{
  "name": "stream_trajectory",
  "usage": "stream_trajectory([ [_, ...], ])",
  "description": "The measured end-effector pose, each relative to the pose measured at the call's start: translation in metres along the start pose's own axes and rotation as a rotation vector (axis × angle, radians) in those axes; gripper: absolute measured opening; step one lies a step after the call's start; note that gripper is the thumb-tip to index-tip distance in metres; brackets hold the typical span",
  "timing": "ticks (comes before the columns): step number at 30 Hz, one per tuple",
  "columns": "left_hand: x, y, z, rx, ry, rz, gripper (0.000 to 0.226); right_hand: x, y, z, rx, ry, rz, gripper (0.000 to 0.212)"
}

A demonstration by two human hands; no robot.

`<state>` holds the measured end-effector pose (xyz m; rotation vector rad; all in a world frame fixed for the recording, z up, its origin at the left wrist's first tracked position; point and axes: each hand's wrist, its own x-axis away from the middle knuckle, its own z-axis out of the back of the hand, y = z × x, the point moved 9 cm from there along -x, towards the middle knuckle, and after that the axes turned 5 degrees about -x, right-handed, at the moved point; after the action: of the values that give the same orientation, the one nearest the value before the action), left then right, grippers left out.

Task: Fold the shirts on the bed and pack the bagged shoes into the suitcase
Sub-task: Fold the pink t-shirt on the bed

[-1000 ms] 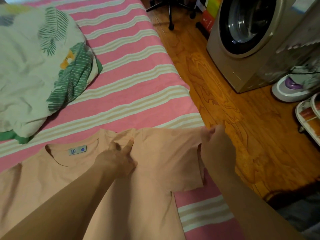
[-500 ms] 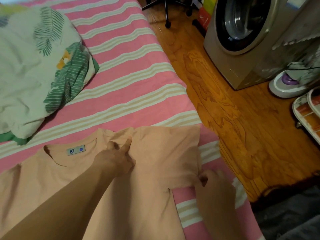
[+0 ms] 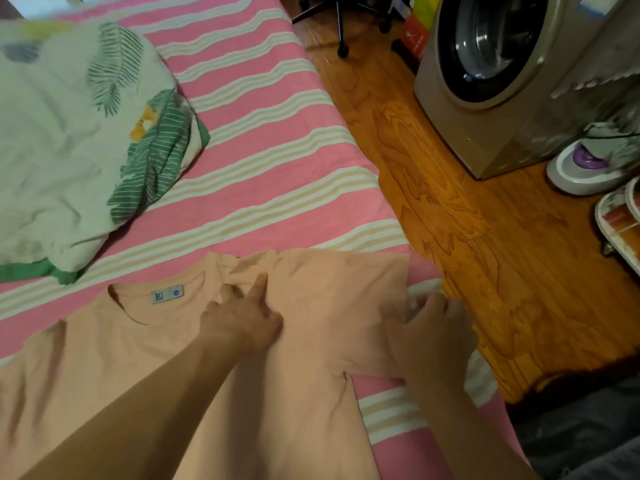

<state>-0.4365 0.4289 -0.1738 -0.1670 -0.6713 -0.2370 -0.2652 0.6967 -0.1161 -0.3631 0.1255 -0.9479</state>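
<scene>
Dim, warm indoor light tinted the room orange. Soft shadows lay under both forearms across the shirt (image 3: 304, 403). Motion blur smeared the pillow (image 3: 69, 133) at the upper-left corner. Wide-angle distortion bent the bed (image 3: 263, 161) edge and washer (image 3: 485, 81), whose glass door showed faint glare.

I can't see all of the shirt (image 3: 166, 368); the picture's bottom and left edges cut it off. My right hand (image 3: 437, 336) covers the sleeve end beside the shirt. The label (image 3: 167, 293) inside its collar is too small to read.
</scene>
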Motion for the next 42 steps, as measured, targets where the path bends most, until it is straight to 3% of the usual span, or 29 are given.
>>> stream_trajectory([
  [3, 0.047, 0.008, 0.009, 0.213, 0.242, -0.068, 0.066, -0.012, -0.004, -0.018, 0.109, -0.098, -0.013, 0.046],
  [6, 0.087, 0.008, 0.003, 0.741, 0.283, -0.116, 0.048, -0.017, -0.010, -0.016, -0.010, -0.164, -0.072, 0.037],
  [9, 0.108, -0.006, -0.011, 1.379, 0.123, 0.044, 0.022, -0.013, -0.051, -0.002, -0.244, -0.276, -0.013, 0.025],
  [11, 0.114, -0.013, -0.021, 1.803, -0.046, 0.130, 0.019, 0.004, -0.106, 0.006, -0.273, -0.384, 0.192, 0.017],
  [14, 0.116, -0.033, -0.028, 2.188, -0.189, 0.205, 0.034, 0.060, -0.182, -0.004, -0.583, -0.838, 0.405, 0.025],
  [16, 0.111, -0.052, -0.048, 2.166, -0.204, 0.285, 0.044, 0.087, -0.193, -0.014, -0.663, -1.033, 0.374, 0.029],
  [19, 0.107, -0.071, -0.078, 1.927, -0.190, 0.351, 0.040, 0.087, -0.146, -0.024, -0.487, -0.799, 0.317, 0.009],
  [23, 0.100, -0.067, -0.068, 1.797, -0.090, 0.226, 0.020, 0.128, -0.013, -0.026, -0.009, -0.591, 0.171, 0.024],
  [27, 0.094, -0.049, -0.058, 1.714, -0.114, 0.136, 0.032, 0.191, 0.094, -0.005, -0.094, -0.548, -0.108, 0.024],
  [30, 0.082, -0.045, -0.047, 1.769, -0.106, 0.111, 0.044, 0.238, 0.131, 0.005, -0.120, -0.633, -0.206, 0.018],
  [32, 0.071, -0.034, -0.044, 1.748, -0.139, 0.070, 0.046, 0.260, 0.150, 0.012, -0.156, -0.605, -0.277, 0.023],
  [36, 0.052, -0.034, -0.055, 1.382, -0.080, 0.045, 0.051, 0.292, 0.173, 0.002, -0.165, -0.593, -0.254, 0.019],
  [39, 0.058, -0.046, -0.034, 1.190, 0.057, -0.119, 0.069, 0.322, 0.179, 0.003, -0.156, -0.644, -0.275, 0.021],
  [42, 0.080, -0.062, 0.019, 0.884, 0.204, -0.429, 0.060, 0.348, 0.156, 0.033, -0.128, -0.564, -0.140, 0.014],
])
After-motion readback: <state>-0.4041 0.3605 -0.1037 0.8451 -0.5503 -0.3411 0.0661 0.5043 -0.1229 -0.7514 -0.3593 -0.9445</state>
